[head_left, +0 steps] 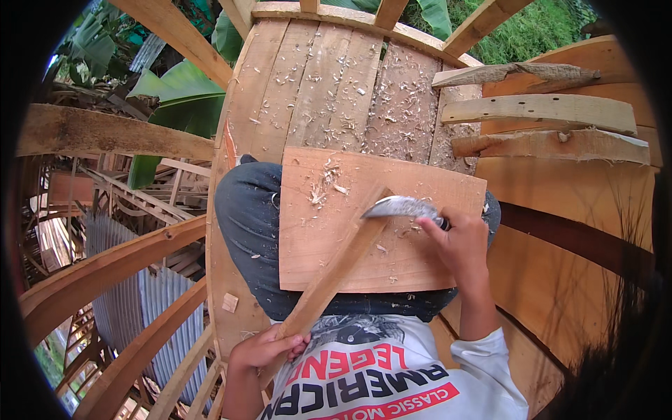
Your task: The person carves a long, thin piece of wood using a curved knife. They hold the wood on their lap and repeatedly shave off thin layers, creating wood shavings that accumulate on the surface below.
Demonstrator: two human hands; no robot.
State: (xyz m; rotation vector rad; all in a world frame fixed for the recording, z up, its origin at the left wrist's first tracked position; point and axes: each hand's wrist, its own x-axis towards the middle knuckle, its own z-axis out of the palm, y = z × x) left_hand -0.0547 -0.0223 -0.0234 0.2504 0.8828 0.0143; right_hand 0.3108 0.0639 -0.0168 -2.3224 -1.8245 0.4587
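Note:
My left hand [269, 348], close to my belly, is wrapped round the lower end of a long squared wooden stick [332, 269]. The stick slants up and to the right across a flat wooden board [420, 262] that lies over my legs. In my right hand [458, 238] is a knife with a broad curved blade [404, 206]; its handle is mostly hidden by my fingers. The blade lies against the stick near its far end, pointing left. Curled wood shavings [325, 185] are heaped on the board's left part, with smaller bits scattered about.
Shavings litter the plank floor [308, 91] ahead. To the right, several rough curved wood pieces [539, 108] rest beside broad planks. Wooden ribs [112, 262] stand along the left, with corrugated metal sheets [168, 315] beyond. A small wood block [229, 302] lies left of my leg.

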